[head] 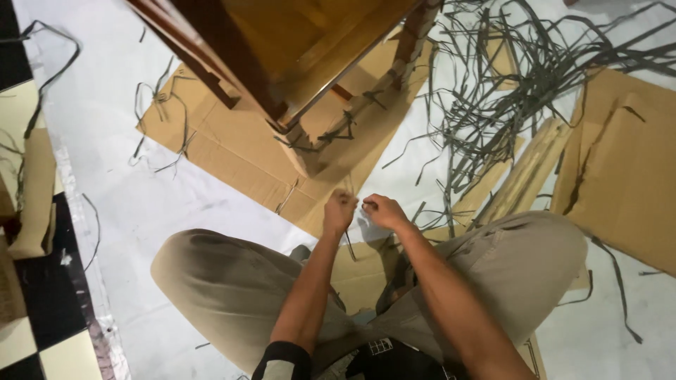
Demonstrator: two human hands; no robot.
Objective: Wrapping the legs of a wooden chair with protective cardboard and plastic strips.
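I sit cross-legged on the floor, looking down at my knees. My left hand [340, 210] is closed in a fist, pinching a thin grey strip [350, 246] that hangs down from it. My right hand [382, 210] is just beside it, fingers pinched on the same strip's end near the left fist. Both hands hover above a sheet of brown cardboard [232, 151]. Just beyond them stands a wooden chair [282, 42], its lower leg [331, 134] wrapped in cardboard and tied with grey strips.
A tangled heap of grey strips [507, 84] lies at the upper right on white sheeting. More cardboard [627, 176] lies at the right, bundled wooden slats [528, 172] beside it. Black-and-white floor tiles [35, 309] show at the left edge.
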